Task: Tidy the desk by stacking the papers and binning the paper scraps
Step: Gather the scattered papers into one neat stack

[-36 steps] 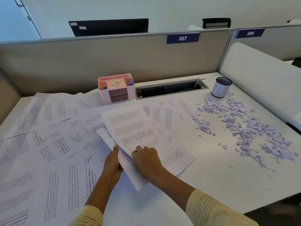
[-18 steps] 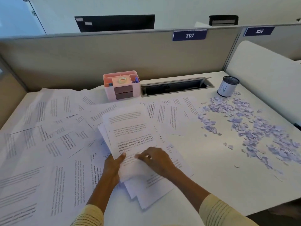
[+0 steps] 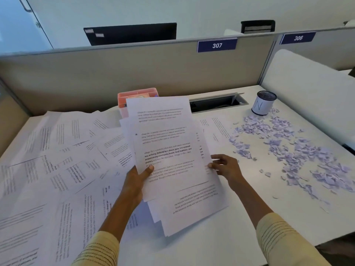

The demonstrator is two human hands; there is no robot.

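Note:
My left hand [image 3: 137, 181] grips the lower left edge of a bundle of printed papers [image 3: 165, 139], thumb on top, lifting it tilted off the desk. My right hand [image 3: 225, 166] touches the bundle's right edge with its fingers spread. More printed sheets [image 3: 57, 160] lie scattered over the left half of the white desk [image 3: 249, 217], and a few lie under the lifted bundle. A wide patch of small purple paper scraps [image 3: 299, 150] covers the right side. A small white cylindrical bin [image 3: 264, 103] marked N stands at the back right.
A pink desk organiser [image 3: 134, 96] stands behind the lifted bundle, partly hidden by it. An open cable tray slot [image 3: 217, 101] runs along the back edge. Beige partitions close off the back and left; a white panel [image 3: 311, 93] bounds the right.
The top sheets were pressed flat on the desk; now my left hand has raised them as a bundle. My right hand has slid from the top of the sheets to their right edge.

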